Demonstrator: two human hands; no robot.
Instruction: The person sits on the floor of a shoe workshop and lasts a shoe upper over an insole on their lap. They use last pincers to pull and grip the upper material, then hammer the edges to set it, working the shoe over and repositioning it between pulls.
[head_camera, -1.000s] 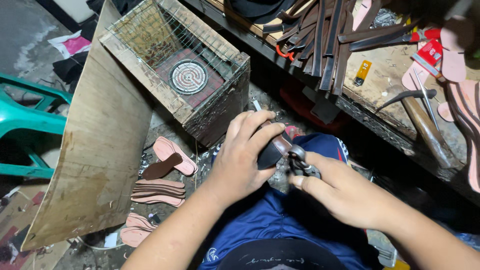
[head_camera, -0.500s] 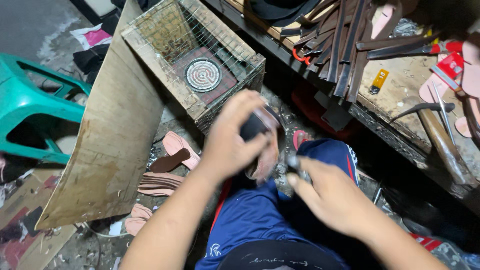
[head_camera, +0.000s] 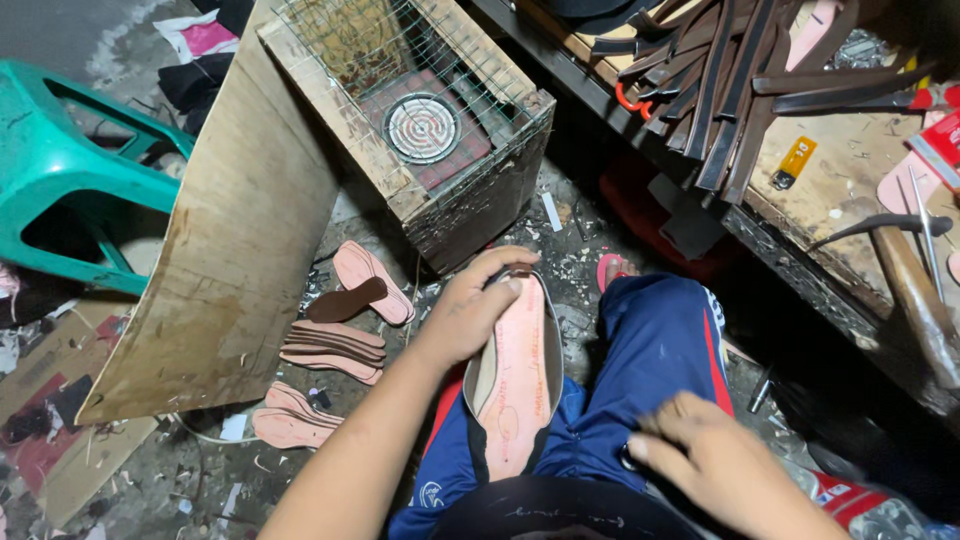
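Note:
My left hand (head_camera: 472, 310) grips the toe end of a shoe last with a pink insole (head_camera: 518, 375) on it, sole side up, resting over my blue-trousered lap. My right hand (head_camera: 712, 462) lies on my right thigh, fingers curled over a small dark object that is mostly hidden. The shoe runs from my left fingers down toward my waist.
A wooden box with a wire grid and a round coil heater (head_camera: 422, 126) stands ahead. A plywood board (head_camera: 232, 262) leans left, by a green stool (head_camera: 70, 185). Pink insoles (head_camera: 332, 350) lie stacked on the floor. A workbench (head_camera: 850, 190) with dark straps (head_camera: 720, 80) and a hammer (head_camera: 915, 290) is at right.
My hands have parted. The left hand turned the shoe sole-up and lowered it onto my lap. The right hand dropped to my right thigh.

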